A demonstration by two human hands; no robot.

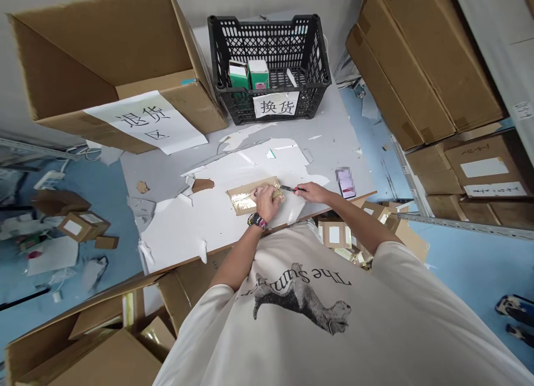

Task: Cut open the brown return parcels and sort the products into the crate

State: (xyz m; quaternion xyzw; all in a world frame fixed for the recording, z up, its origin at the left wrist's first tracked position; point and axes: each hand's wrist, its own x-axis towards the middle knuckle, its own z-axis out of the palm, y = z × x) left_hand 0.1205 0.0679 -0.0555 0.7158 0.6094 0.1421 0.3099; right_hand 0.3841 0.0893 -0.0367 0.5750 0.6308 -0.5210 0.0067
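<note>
Shirt (300, 263) fills bottom center; mid-frame, package (242, 200) lies under left hand (267, 201), finger closure unclear; right hand (312, 192) grips cutter (288, 189) at its right end.

Behind the package (245, 198), carton (104, 35) left, crate (267, 44) right with 2 boxes (258, 74) inside.

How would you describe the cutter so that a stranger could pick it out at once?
On the table, in front of the black crate, the left hand rests on a flat cardboard packet. Beside it, the right hand holds the cutter, set apart by its thin blade and red-marked handle.
</note>
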